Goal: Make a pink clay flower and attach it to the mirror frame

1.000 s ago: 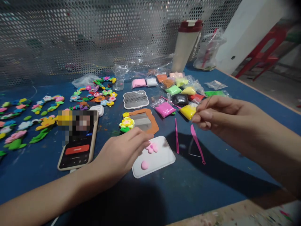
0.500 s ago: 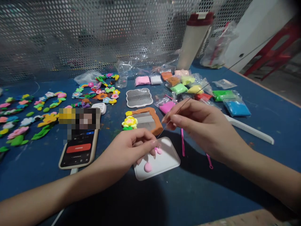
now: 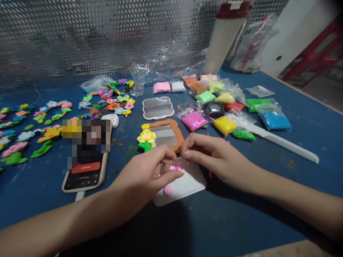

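My right hand pinches a thin dark wire-like rod between thumb and fingertips, its lower end down by my left fingertips. My left hand is curled at the white tray, thumb and fingers closed around a small pink clay piece. A round pink clay ball lies on the tray below the left thumb. Just behind the hands sits a mirror with a brown clay border, decorated with a yellow clay flower at its left.
A phone lies left of my forearm, near clay-decorated frames. Behind are a plain wavy mirror and several clay packets. A white comb lies right; a tumbler stands at the back.
My right hand has come down and left, bringing the rod close to the pink clay piece at my left fingertips. The view has shifted slightly.
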### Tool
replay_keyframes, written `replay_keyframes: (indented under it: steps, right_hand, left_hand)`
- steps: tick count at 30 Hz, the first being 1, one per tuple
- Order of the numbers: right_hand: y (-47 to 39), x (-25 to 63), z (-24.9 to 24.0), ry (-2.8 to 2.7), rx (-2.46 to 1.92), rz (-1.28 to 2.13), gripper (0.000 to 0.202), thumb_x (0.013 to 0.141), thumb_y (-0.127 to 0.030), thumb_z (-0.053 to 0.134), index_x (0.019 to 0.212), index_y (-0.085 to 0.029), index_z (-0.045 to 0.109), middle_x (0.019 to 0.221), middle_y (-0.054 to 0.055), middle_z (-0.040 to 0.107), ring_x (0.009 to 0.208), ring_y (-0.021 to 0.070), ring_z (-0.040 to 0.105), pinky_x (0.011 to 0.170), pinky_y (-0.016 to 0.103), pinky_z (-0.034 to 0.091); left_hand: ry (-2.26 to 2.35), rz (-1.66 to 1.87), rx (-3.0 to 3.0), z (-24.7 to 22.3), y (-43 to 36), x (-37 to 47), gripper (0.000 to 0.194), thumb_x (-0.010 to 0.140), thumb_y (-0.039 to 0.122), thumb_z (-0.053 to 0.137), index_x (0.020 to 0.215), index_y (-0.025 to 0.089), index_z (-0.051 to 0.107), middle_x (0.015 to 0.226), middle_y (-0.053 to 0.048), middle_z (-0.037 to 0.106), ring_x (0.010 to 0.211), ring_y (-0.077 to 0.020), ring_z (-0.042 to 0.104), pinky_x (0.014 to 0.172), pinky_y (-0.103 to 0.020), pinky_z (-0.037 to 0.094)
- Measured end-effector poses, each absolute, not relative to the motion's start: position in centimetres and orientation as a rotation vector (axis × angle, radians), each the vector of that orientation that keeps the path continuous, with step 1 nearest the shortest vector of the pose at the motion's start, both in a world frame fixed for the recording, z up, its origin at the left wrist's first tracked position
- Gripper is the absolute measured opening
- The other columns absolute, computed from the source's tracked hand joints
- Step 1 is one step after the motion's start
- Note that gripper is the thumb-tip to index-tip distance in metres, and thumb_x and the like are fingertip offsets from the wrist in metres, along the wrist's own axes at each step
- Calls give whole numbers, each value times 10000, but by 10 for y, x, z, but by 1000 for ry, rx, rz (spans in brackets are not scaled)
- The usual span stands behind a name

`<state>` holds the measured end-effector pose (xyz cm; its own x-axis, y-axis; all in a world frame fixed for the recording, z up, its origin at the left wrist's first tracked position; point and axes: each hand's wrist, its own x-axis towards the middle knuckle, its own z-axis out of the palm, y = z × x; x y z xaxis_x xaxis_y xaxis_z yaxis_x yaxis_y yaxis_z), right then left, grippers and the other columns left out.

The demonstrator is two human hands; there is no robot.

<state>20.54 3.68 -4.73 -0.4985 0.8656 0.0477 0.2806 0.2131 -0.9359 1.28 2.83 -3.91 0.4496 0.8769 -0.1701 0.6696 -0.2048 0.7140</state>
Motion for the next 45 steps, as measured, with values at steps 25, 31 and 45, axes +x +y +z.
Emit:
replay_keyframes:
  steps: [25,31,45]
  right_hand:
    - [36,197,-53,-2284,-1110,857,157,902,-179,459,764,-172,532,723,8,588,629,107,515,564,194,380]
    - [37,198,-54,-2298,-1075,856,162,910,-182,452,779,-153,542,738,11,587,644,101,515,577,188,374]
    - [37,196,-54,-2337,-1011,810,172,908,-164,464,761,-146,550,715,6,575,627,96,510,566,179,367]
  left_hand:
    - [1173,143,2704,-60,26,-2,214,874,404,518,978,242,610,805,-3,537,620,-162,549,461,-258,320]
    - [1151,173,2652,-61,28,-4,221,891,415,480,971,246,600,826,-10,545,647,-171,557,486,-269,356]
    - [1160,164,2646,-61,28,-2,189,885,389,505,927,225,589,805,2,546,645,-173,565,502,-269,360]
